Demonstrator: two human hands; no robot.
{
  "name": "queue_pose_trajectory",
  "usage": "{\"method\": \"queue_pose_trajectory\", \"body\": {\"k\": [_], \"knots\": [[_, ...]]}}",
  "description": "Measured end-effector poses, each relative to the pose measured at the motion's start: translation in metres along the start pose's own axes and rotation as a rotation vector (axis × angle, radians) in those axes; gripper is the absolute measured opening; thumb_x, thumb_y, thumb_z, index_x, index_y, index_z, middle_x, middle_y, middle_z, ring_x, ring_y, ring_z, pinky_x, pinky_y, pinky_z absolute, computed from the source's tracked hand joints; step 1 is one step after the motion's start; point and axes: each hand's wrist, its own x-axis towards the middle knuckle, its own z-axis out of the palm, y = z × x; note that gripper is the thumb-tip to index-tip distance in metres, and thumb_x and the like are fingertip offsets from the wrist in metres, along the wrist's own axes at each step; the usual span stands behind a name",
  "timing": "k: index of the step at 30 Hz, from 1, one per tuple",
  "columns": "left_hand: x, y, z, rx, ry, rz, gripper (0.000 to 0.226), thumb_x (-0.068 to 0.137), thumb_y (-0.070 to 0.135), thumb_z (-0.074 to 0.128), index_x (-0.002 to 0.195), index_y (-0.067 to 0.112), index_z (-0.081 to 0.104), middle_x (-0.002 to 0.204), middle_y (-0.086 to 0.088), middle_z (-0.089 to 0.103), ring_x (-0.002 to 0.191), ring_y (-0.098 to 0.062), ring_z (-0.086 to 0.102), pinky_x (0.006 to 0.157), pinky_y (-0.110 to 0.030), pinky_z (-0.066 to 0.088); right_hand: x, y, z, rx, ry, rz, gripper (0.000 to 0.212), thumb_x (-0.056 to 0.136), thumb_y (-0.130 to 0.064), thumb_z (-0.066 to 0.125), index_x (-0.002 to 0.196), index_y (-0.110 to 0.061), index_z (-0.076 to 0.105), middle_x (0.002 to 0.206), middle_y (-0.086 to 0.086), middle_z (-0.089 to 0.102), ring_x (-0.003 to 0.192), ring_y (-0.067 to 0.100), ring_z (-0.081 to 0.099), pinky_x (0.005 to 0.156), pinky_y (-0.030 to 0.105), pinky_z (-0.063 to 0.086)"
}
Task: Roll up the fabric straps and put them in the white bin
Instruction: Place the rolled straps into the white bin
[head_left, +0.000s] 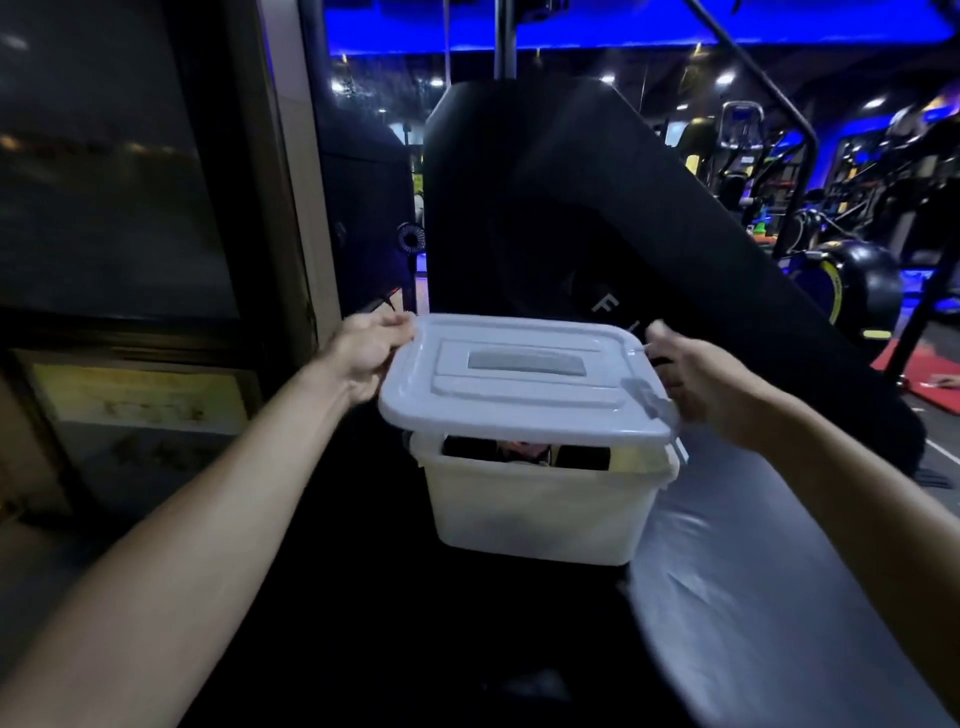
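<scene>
Both hands (363, 353) gripping bin lid (524, 384)

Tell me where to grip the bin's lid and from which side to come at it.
Grip the lid at its two short side edges, one hand from each side, as the left hand and right hand do now. It is wide and flat, held above the white bin, and its flat top handle looks recessed, so the overhanging rim likely offers the steadiest hold.

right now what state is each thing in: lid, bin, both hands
lid: off the bin, held above it, slightly tilted
bin: open at the near edge, dark things inside, too hidden to name
left hand: grips the lid's left edge
right hand: grips the lid's right edge, blurred
</scene>
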Motion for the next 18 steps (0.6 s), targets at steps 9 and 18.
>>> {"method": "queue_pose_trajectory", "body": {"k": [9,18], "knots": [[0.004,-0.034,0.020,0.651,-0.039,0.006,0.014,0.086,0.007,0.079,0.099,0.008,0.073,0.086,-0.007,0.070,0.070,-0.016,0.061,0.073,-0.029,0.051,-0.002,0.031,-0.010,-0.710,0.192,-0.077,0.034,0.088,-0.030,0.057,0.059,-0.012,0.054,0.047,0.004,0.054,0.038,0.020,0.050,0.039,0.024,0.040],[0.007,-0.054,0.012,0.920,-0.029,0.071,0.032,0.088,0.022,0.079,0.118,0.011,0.073,0.104,0.004,0.073,0.104,-0.016,0.070,0.100,-0.033,0.054,0.017,0.032,0.007,-1.037,0.187,-0.021,0.029,0.094,-0.043,0.048,0.083,-0.017,0.054,0.091,0.012,0.060,0.077,0.033,0.059,0.069,0.034,0.048]]}}
